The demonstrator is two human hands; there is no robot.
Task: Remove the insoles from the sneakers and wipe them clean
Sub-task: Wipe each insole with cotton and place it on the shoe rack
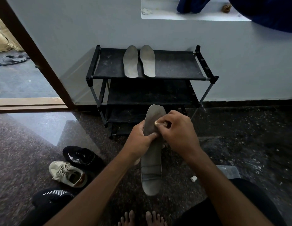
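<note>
A long grey insole is held upright in front of me, toe end up. My left hand grips its left edge with the thumb across its face. My right hand presses a small pale cloth or wipe against the upper part of the insole. Two more grey insoles lie side by side on the top shelf of the black shoe rack. A beige sneaker and two black sneakers sit on the floor to my left.
The rack stands against a pale wall with a window ledge above it. An open doorway is at left with sandals outside. A clear plastic box and a small white scrap lie on the speckled floor at right. My bare feet are below.
</note>
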